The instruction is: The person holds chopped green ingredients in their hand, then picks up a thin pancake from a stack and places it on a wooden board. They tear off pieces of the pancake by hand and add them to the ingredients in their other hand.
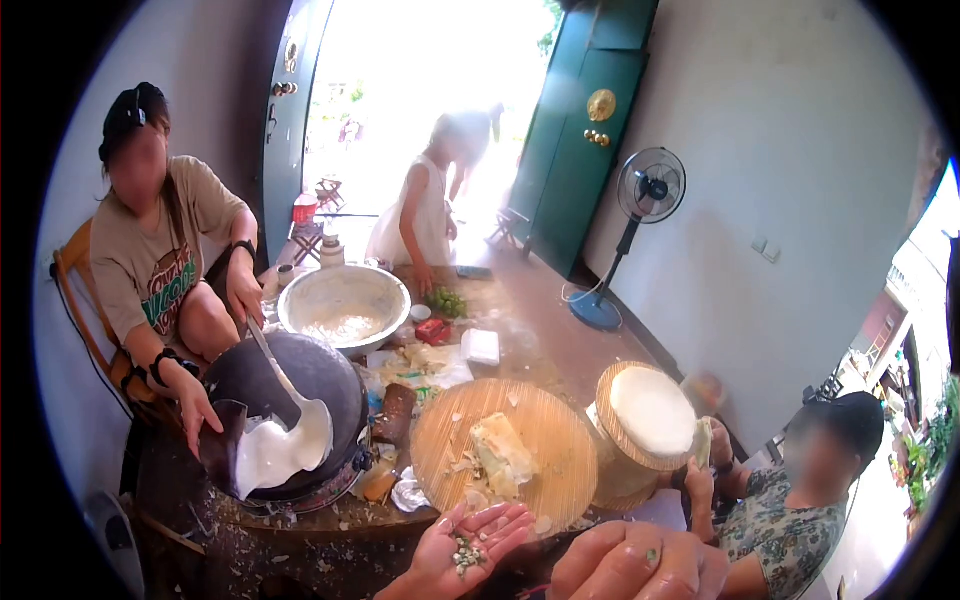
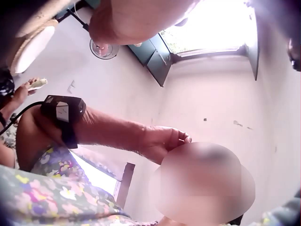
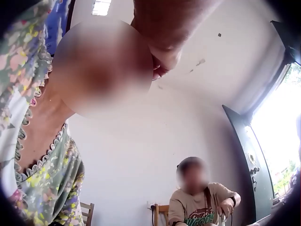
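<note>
My left hand is palm up at the front edge of the table, fingers extended. Small chopped green and white bits lie in its palm. Close to the camera, my right hand is raised with bent fingers, a green speck on one knuckle. In the left wrist view that right hand is up beside the face; I cannot tell whether its fingertips pinch anything. Just beyond my left hand, a round wooden board bears a folded, pale yellow flatbread and scraps.
At left, a person works white batter on a round dark griddle with a ladle. Behind stands a large batter basin. At right, another person sits by a board with a round white sheet. A fan stands behind.
</note>
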The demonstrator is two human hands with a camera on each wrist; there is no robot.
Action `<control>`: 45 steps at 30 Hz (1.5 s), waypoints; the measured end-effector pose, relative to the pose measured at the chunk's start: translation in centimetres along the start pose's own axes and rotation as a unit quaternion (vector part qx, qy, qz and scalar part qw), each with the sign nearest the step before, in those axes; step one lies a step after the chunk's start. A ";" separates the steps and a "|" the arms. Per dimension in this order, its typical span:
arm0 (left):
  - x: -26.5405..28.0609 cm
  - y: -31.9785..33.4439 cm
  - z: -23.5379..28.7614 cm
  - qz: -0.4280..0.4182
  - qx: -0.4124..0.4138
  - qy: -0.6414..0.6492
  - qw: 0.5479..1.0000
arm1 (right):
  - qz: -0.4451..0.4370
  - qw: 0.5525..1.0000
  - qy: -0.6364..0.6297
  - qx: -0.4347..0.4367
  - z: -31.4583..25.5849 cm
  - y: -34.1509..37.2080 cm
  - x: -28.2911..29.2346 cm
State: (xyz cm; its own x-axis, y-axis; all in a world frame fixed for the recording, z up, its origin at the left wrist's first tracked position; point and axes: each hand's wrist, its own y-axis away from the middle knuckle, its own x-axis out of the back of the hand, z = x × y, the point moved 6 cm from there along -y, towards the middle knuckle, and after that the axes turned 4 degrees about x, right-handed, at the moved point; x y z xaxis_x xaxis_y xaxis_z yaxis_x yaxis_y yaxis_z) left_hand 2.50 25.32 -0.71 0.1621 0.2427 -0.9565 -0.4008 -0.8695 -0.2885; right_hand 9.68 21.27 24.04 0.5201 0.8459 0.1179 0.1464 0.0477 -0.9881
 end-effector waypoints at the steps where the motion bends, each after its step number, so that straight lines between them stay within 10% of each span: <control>1: -0.2 0.2 0.2 0.010 -0.008 -0.010 1.000 | 0.030 0.997 0.033 0.056 0.1 0.3 -0.7; 3: 0.2 0.7 0.5 -0.013 -0.010 -0.040 0.999 | -0.042 0.996 0.053 0.050 -0.6 -0.4 -0.2; 6: 2.2 2.1 1.1 0.184 -0.038 0.097 0.977 | -0.063 0.993 0.097 -0.005 -1.8 -0.7 -0.1; 9: 2.1 2.8 1.2 0.160 -0.060 0.090 0.981 | -0.037 0.990 0.127 0.058 -1.6 0.3 1.5; 12: 1.6 3.4 1.2 0.157 -0.067 0.091 0.981 | 0.039 0.966 0.241 -0.078 -0.6 2.9 4.9; 18: 1.1 6.1 2.1 0.163 -0.107 0.060 0.979 | 0.090 0.763 0.438 -0.467 5.5 19.7 15.7; 23: 0.7 8.6 2.2 0.206 -0.144 0.007 0.968 | -0.123 0.566 0.537 -0.614 7.0 33.8 18.9; 32: -0.8 10.0 2.6 0.184 -0.166 0.024 0.969 | -0.265 0.496 0.575 -0.594 11.4 38.3 22.1; 33: -1.0 10.1 2.5 0.177 -0.165 0.030 0.970 | -0.270 0.436 0.566 -0.645 12.0 37.1 23.1; 39: -1.7 10.3 2.4 0.146 -0.204 0.057 0.966 | -0.011 0.540 0.476 -0.694 9.6 27.3 21.1; 41: -1.1 9.7 2.4 0.147 -0.183 0.078 0.969 | -0.192 0.640 0.600 -0.441 12.1 34.9 24.1; 45: -1.7 10.1 1.9 0.145 -0.183 0.083 0.969 | -0.094 0.610 0.453 -0.644 9.2 36.3 18.8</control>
State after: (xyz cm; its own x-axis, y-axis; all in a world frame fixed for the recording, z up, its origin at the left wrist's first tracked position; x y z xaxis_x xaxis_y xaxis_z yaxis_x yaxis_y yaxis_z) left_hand -3.50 16.94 -2.12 0.2461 -0.0813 -0.9658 -0.1105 -0.9923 0.0553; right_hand 16.98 43.79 -10.49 0.5582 0.2224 0.7994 0.5114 -0.8509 -0.1204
